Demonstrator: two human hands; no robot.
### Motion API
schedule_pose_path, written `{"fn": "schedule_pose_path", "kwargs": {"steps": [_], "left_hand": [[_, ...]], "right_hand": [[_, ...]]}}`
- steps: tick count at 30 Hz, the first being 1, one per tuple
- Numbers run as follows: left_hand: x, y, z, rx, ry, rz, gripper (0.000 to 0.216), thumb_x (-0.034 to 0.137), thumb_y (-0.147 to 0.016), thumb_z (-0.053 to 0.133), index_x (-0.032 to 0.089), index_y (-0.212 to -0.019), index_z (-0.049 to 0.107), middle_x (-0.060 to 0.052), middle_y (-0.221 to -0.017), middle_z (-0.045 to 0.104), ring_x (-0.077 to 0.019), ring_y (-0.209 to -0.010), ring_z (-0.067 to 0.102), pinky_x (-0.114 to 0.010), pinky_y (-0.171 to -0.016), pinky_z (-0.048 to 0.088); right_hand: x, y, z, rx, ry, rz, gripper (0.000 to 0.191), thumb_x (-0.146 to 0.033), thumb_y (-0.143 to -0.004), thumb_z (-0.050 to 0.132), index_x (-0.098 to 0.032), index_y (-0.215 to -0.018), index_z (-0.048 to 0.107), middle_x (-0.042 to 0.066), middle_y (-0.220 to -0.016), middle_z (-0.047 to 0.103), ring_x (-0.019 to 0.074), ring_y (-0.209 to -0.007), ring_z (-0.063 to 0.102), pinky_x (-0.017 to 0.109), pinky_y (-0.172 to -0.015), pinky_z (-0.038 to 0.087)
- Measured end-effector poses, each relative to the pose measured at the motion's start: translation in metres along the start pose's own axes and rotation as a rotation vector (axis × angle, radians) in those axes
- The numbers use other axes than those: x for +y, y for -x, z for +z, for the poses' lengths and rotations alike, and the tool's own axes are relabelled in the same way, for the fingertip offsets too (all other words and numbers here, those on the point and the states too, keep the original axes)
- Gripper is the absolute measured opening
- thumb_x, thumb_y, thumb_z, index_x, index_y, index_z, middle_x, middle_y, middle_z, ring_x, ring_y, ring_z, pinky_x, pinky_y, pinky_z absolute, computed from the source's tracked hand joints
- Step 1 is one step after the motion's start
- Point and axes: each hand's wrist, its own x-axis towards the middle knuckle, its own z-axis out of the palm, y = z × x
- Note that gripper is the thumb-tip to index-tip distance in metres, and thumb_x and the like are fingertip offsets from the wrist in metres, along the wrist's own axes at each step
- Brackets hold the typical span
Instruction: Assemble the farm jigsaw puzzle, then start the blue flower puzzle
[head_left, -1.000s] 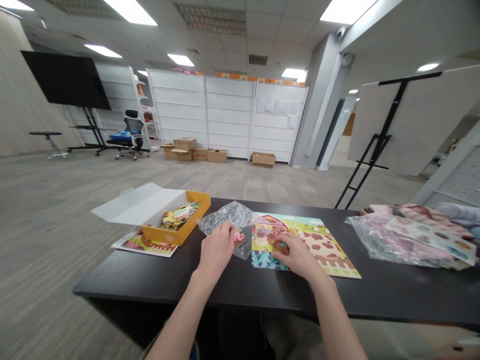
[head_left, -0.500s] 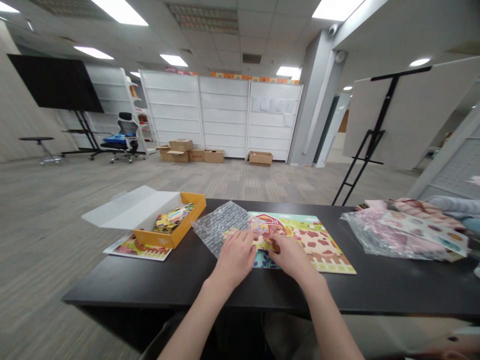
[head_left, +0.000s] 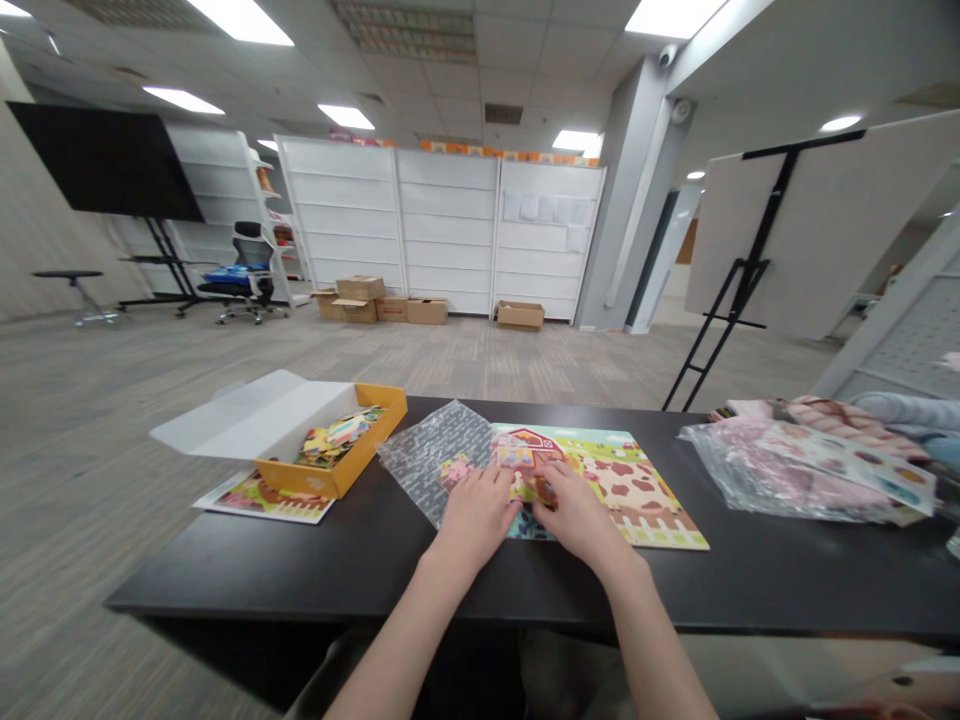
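A farm jigsaw puzzle (head_left: 637,488) lies on the black table, with a red barn, a brown-spotted cow and a white fence on it. My left hand (head_left: 478,512) is at the puzzle's left side, fingers curled together on a jigsaw piece that they mostly cover. Just right of it, my right hand (head_left: 574,508) pinches a jigsaw piece, its thumb and fingertips close to my left fingertips. Both pieces' outlines are largely hidden. A loose pink pig piece (head_left: 454,468) rests beyond my left hand on a grey patterned plastic sheet (head_left: 412,456).
An open yellow box (head_left: 352,478) holding several loose pieces stands at the left on a printed picture sheet (head_left: 281,503). Plastic-wrapped pink cloth (head_left: 795,470) lies at the right. The table's (head_left: 300,575) near edge runs below my forearms.
My left hand has shifted slightly right, closer to the right hand, uncovering more of the pig piece. The right hand stays at nearly the same spot. The view has turned slightly.
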Motion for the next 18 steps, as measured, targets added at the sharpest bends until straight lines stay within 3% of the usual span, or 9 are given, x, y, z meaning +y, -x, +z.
{"fn": "schedule_pose_path", "kwargs": {"steps": [4, 10, 18], "left_hand": [[0.003, 0.001, -0.005, -0.048, -0.031, -0.024, 0.021, 0.030, -0.098, 0.051, 0.020, -0.115, 0.059, -0.010, -0.115, 0.068, -0.0263, -0.107, 0.065, -0.034, -0.082, 0.054], [0.005, 0.003, -0.001, -0.021, -0.035, 0.003, 0.021, 0.025, -0.099, 0.046, 0.018, -0.111, 0.061, -0.010, -0.107, 0.069, -0.0266, -0.098, 0.069, -0.036, -0.079, 0.055], [0.004, 0.004, -0.001, -0.044, -0.023, 0.019, 0.019, 0.027, -0.100, 0.046, 0.019, -0.110, 0.061, -0.010, -0.110, 0.068, -0.0243, -0.098, 0.069, -0.032, -0.080, 0.055]], "right_hand": [[0.004, 0.001, 0.003, -0.030, -0.048, -0.019, 0.032, -0.009, -0.081, 0.056, -0.019, -0.111, 0.064, 0.012, -0.119, 0.064, 0.0257, -0.112, 0.060, 0.040, -0.097, 0.048], [0.008, 0.004, 0.004, -0.079, -0.066, -0.054, 0.045, -0.017, -0.085, 0.063, -0.020, -0.129, 0.059, 0.012, -0.129, 0.064, 0.0271, -0.124, 0.055, 0.043, -0.107, 0.041], [0.013, 0.005, 0.003, -0.075, -0.065, -0.048, 0.035, -0.015, -0.087, 0.059, -0.021, -0.121, 0.063, 0.012, -0.123, 0.065, 0.0258, -0.118, 0.059, 0.042, -0.102, 0.045]]}}
